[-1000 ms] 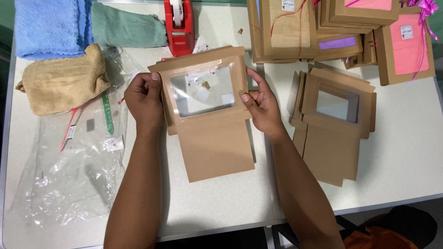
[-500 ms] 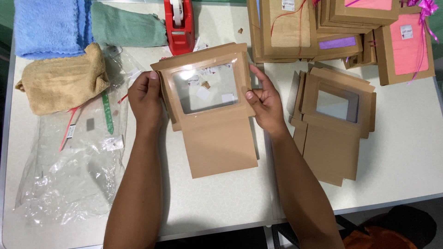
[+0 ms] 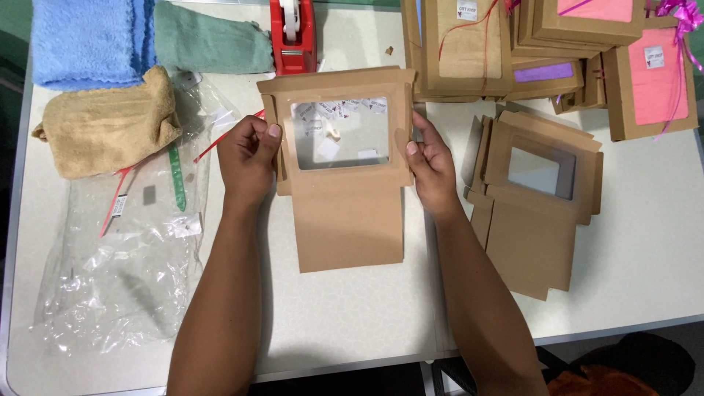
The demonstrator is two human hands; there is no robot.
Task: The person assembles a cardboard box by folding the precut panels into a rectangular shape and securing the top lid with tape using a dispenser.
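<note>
Along the far right edge of the pale tabletop (image 3: 352,315) stand finished brown window boxes (image 3: 557,44): one with a pink panel (image 3: 664,81) bearing a small white label and a magenta ribbon (image 3: 686,15), one showing a purple strip (image 3: 544,72), and one tied with thin red string under a small white label (image 3: 469,10). In the middle, a flat brown cardboard box blank (image 3: 345,220) with a clear rectangular window (image 3: 341,132) lies partly raised off the tabletop, its plain lower panel reaching toward the person. The left hand (image 3: 248,158) pinches the left side flap, thumb on top and fingers curled closed on the cardboard; the right hand (image 3: 433,161) grips the right side the same way, thumb pressed on the frame edge. Compared with a second ago, the windowed panel has been turned from a tilted slant to sit squarer and flatter, and the small white paper bits now show through the window. To the right, well apart from the hands, lies a stack of more flat window blanks (image 3: 535,198). To the left are a crumpled clear plastic bag (image 3: 125,257) with red and green strips, a tan cloth (image 3: 103,125), a blue towel (image 3: 84,37) and a green cloth (image 3: 209,40). A red tape dispenser (image 3: 293,33) stands just beyond the blank's top edge.
</note>
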